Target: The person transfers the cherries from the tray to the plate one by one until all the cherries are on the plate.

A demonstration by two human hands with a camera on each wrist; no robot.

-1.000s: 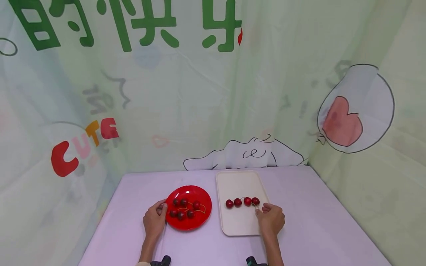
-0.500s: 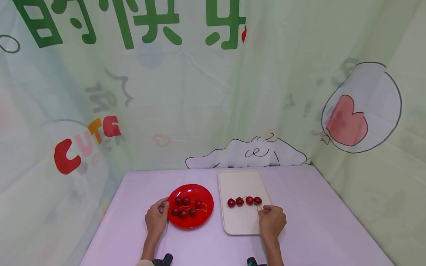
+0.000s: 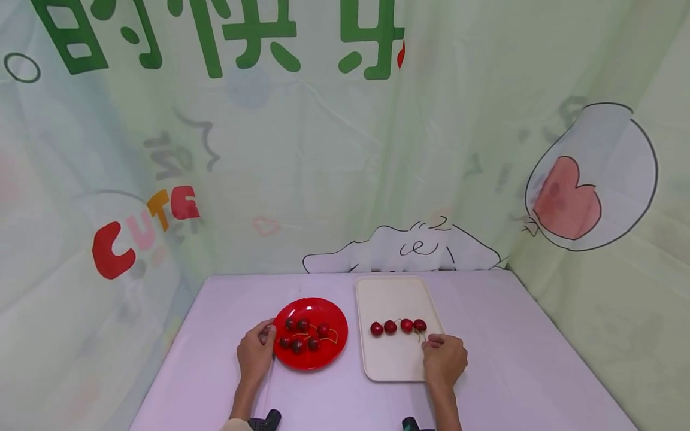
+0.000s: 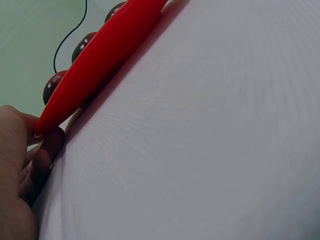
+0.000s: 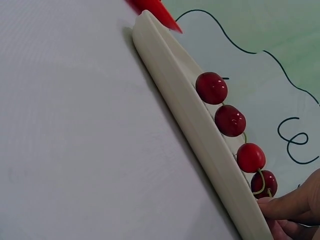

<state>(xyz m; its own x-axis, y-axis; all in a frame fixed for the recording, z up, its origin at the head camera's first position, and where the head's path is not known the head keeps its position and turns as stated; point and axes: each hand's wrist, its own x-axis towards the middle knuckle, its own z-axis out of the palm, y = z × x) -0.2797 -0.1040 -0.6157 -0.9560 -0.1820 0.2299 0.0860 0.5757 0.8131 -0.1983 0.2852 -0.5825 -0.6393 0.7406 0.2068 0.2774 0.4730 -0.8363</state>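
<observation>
In the head view my left hand grips the left rim of a round red plate. Thumb and fingers lie on opposite sides of that rim in the left wrist view. Several dark cherries with stems lie on the plate. My right hand is at the right edge of a cream rectangular tray, where several red cherries stand in a row. Its thumb and fingers are bent close to the stem ends of the rightmost cherry; whether they pinch a stem cannot be told.
Plate and tray stand side by side on a pale lilac table. A printed pale green curtain hangs behind and on both sides. A dark wrist device shows at the left wrist.
The right hand has drawn slightly rightward from the cherries, and the stem ends show more beside its fingertips. The left hand keeps its hold on the plate. The head view has shifted slightly.
</observation>
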